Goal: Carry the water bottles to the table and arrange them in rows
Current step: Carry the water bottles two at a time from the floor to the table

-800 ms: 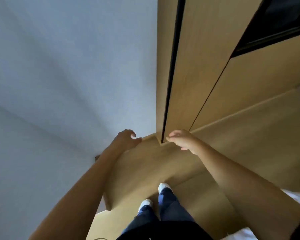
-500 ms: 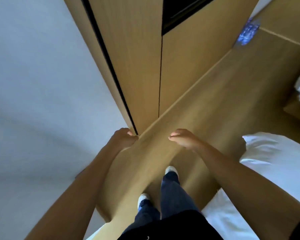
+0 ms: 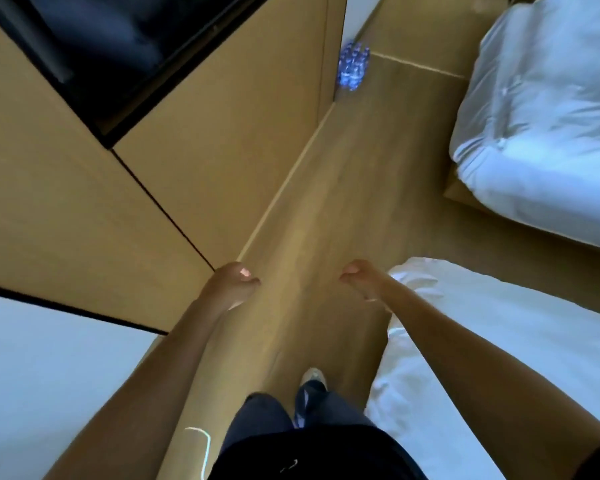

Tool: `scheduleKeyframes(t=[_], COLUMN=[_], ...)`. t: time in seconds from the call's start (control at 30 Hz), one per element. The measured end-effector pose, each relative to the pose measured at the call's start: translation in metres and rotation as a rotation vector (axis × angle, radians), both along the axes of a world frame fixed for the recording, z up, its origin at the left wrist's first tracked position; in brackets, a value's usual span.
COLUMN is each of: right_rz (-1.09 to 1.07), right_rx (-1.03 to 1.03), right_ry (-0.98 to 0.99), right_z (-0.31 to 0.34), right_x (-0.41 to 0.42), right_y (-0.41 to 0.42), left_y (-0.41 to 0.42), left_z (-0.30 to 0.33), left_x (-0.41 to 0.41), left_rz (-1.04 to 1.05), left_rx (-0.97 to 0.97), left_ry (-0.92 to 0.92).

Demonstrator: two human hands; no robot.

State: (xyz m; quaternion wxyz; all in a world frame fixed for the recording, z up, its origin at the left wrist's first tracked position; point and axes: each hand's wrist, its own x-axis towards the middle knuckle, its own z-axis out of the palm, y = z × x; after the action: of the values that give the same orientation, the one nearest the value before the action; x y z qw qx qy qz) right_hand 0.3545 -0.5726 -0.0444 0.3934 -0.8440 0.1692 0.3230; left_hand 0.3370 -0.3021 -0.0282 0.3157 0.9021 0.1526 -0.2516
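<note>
A pack of water bottles (image 3: 353,65) with blue caps and labels stands on the wooden floor far ahead, beside the corner of the wooden wall unit. My left hand (image 3: 234,284) and my right hand (image 3: 359,277) hang out in front of me over the floor, both loosely curled and holding nothing. The bottles are well beyond both hands. No table is in sight.
A wooden wall unit (image 3: 194,140) with a dark screen (image 3: 111,39) runs along the left. Two beds with white bedding stand on the right, one near (image 3: 499,358) and one farther (image 3: 548,109). A strip of wooden floor (image 3: 326,209) runs between them.
The view has swung right, away from the white wall. The beds and the pack of bottles have come into sight and the bottles are now nearer. Both hands stay loosely curled and hold nothing.
</note>
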Motion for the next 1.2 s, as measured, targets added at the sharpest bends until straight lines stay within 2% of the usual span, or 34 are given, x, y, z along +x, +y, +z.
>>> scheduleKeyframes(t=[0.1,0.33,0.67,0.9,1.0,1.2], right_rz=[-0.101,-0.149,-0.266,-0.304,-0.322,-0.309], right_rx=[0.051,0.031,-0.046,-0.020,-0.010,0.023], right_ry=[0.020,0.009,-0.042,-0.025,0.006,-0.025], right_z=[0.005,0.003,0.018,0.007,-0.006,-0.019], right_x=[0.035,0.134,0.369,0.496,0.555,0.709], right_y=[-0.039,-0.106,-0.198,-0.248,-0.279,-0.358], left_y=[-0.033,-0.111,-0.199,-0.264,-0.300,-0.383], left_z=[0.002,-0.009,-0.021,-0.019,-0.032,-0.042], left_x=[0.050,0.186,0.448,0.601,0.660,0.804], left_rz=[-0.040,-0.174,-0.312,-0.339,-0.316,-0.243], left_rx=[0.010,-0.031,-0.029,-0.059,-0.131,-0.174], left_ry=[0.006,0.039,0.045,0.038,0.067,0.047])
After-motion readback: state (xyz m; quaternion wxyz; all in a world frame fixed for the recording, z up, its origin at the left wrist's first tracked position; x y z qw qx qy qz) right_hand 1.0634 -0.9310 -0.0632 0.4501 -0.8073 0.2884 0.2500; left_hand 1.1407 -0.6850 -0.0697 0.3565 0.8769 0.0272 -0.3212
